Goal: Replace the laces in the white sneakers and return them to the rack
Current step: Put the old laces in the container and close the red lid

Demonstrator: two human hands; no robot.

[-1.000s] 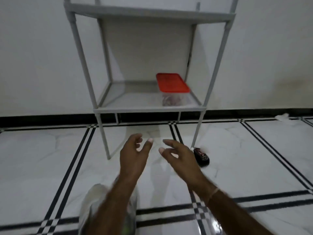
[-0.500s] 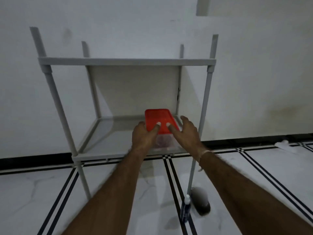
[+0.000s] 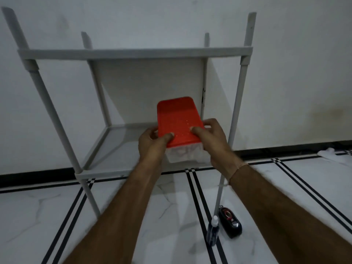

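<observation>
While left hand (image 3: 152, 147) grips the red-lidded box (image 3: 177, 119), right hand (image 3: 213, 141) does likewise.

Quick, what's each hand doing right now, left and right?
Left hand: closed, gripping the left side of the clear plastic box with the red lid.
Right hand: closed, gripping that box's right side.

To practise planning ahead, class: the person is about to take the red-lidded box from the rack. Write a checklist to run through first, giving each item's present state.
1. Left hand grips the box, thumb on the lid: ok.
2. Right hand grips it likewise: ok.
3. Lid lies flat on the box: ok.
4. Lid clipped tight: cannot tell.
5. Contents identified: cannot tell, blurred through the wall.
6. Floor below free: not ok, a bottle and a black gadget sit by the right front leg of the rack.
</observation>
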